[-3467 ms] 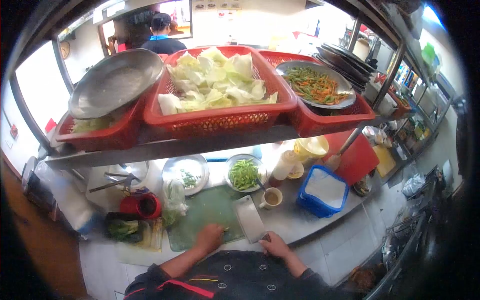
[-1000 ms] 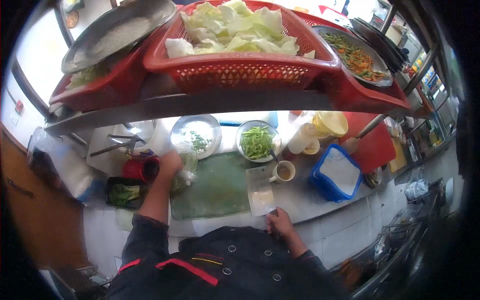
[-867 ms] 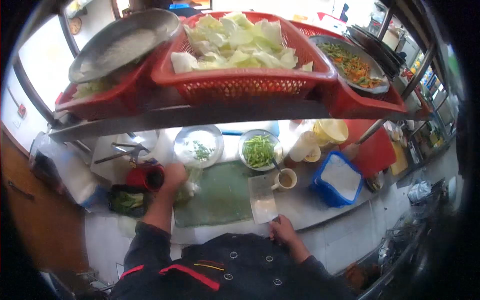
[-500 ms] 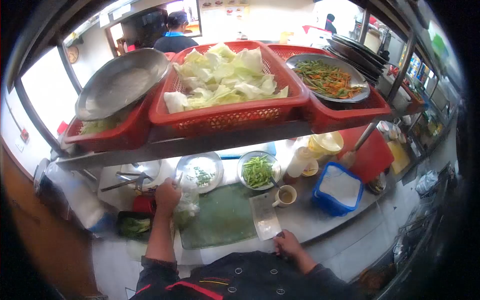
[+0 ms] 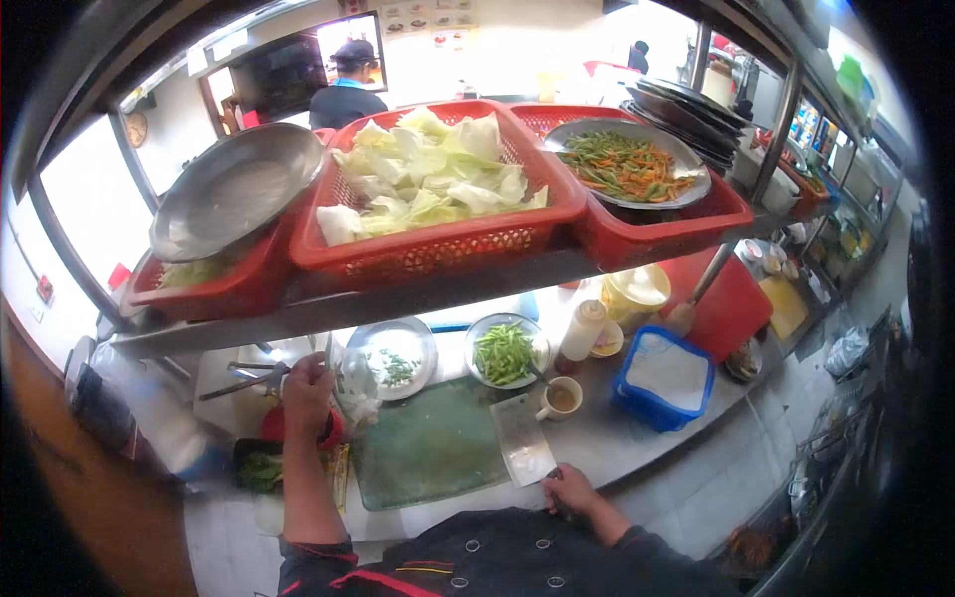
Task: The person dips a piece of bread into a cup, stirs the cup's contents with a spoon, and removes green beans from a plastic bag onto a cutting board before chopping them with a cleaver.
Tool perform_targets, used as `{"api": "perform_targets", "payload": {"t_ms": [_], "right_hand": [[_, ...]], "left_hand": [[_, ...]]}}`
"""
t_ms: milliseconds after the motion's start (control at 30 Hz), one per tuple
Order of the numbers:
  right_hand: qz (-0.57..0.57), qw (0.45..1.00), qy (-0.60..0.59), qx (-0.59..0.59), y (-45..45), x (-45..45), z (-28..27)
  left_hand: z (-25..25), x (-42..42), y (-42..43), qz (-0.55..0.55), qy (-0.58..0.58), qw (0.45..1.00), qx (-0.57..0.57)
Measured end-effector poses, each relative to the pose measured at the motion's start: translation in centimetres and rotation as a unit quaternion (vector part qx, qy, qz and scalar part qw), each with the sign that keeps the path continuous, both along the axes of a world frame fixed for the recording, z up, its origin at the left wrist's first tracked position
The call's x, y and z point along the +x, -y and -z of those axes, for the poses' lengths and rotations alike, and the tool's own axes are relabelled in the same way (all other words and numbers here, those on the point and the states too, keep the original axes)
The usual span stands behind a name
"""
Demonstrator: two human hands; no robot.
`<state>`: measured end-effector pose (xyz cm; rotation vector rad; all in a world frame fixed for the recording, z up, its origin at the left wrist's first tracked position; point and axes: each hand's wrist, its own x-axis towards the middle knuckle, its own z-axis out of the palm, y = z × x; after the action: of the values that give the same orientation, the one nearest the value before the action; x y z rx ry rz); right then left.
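My right hand (image 5: pixel 575 490) is closed round the handle of a cleaver (image 5: pixel 524 438), whose broad blade lies flat beside the green cutting board (image 5: pixel 430 448). My left hand (image 5: pixel 306 396) is raised left of the board, fingers pinched on what looks like a clear plastic bag (image 5: pixel 358 400); its contents are blurred. Beyond the board stand a metal plate (image 5: pixel 426 370) with chopped green bits and a plate of cut green vegetable (image 5: pixel 504 354). A mug (image 5: pixel 561 398) of brownish liquid touches or nearly touches the blade's far end.
Overhead, a shelf (image 5: pixel 398 298) carries a red basket (image 5: pixel 438 261) of cabbage leaves and a metal plate (image 5: pixel 696 159) of cut vegetables. A blue tub (image 5: pixel 665 383), squeeze bottle (image 5: pixel 583 330) and red board (image 5: pixel 731 308) stand right. A person (image 5: pixel 348 85) is beyond.
My left hand has moved left, and the bag has shifted up and left with it, uncovering a red container. My right hand stays on the cleaver. The view has tilted slightly.
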<state>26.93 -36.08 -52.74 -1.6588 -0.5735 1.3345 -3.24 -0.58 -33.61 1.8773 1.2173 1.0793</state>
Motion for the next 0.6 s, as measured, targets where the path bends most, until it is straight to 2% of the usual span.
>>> {"api": "perform_targets", "payload": {"t_ms": [67,133,167,233,300,367,433,467,533,600], "right_hand": [[0.001,1.000,-0.012,-0.006,-0.1,0.0,-0.2],[0.005,1.000,-0.025,-0.016,0.0,-0.4,-0.9],[0.017,0.999,-0.017,-0.022,0.0,-0.6,-1.3],[0.026,0.999,-0.007,-0.029,-0.1,-0.4,-1.3],[-0.020,1.000,-0.010,-0.016,0.0,0.0,-0.4],[-0.011,1.000,-0.023,-0.015,-0.1,0.0,0.1],[0.000,0.999,-0.038,-0.014,0.1,-0.1,0.5],[0.006,0.999,-0.039,-0.012,0.1,-0.1,0.8],[0.019,0.999,-0.041,-0.006,-0.4,-0.4,-0.5],[0.005,0.998,0.022,-0.050,-0.4,-0.7,-2.0]], "left_hand": [[-0.4,0.0,0.3,0.023,0.039,0.999,-0.013],[-0.8,0.0,1.0,-0.008,0.161,0.986,-0.048],[-1.2,-0.2,1.3,-0.009,0.163,0.985,-0.050],[-1.8,-0.6,1.8,0.038,0.278,0.954,-0.101],[-1.1,-1.3,1.4,0.045,0.282,0.953,-0.100],[0.0,-2.1,0.6,0.054,0.284,0.952,-0.099],[1.0,-2.9,0.1,0.132,0.091,0.980,-0.115],[1.2,-2.9,0.4,0.133,0.091,0.980,-0.114],[0.8,-1.8,0.9,0.162,-0.082,0.965,-0.190],[-1.0,-1.2,2.1,0.179,-0.082,0.966,-0.166]]}}
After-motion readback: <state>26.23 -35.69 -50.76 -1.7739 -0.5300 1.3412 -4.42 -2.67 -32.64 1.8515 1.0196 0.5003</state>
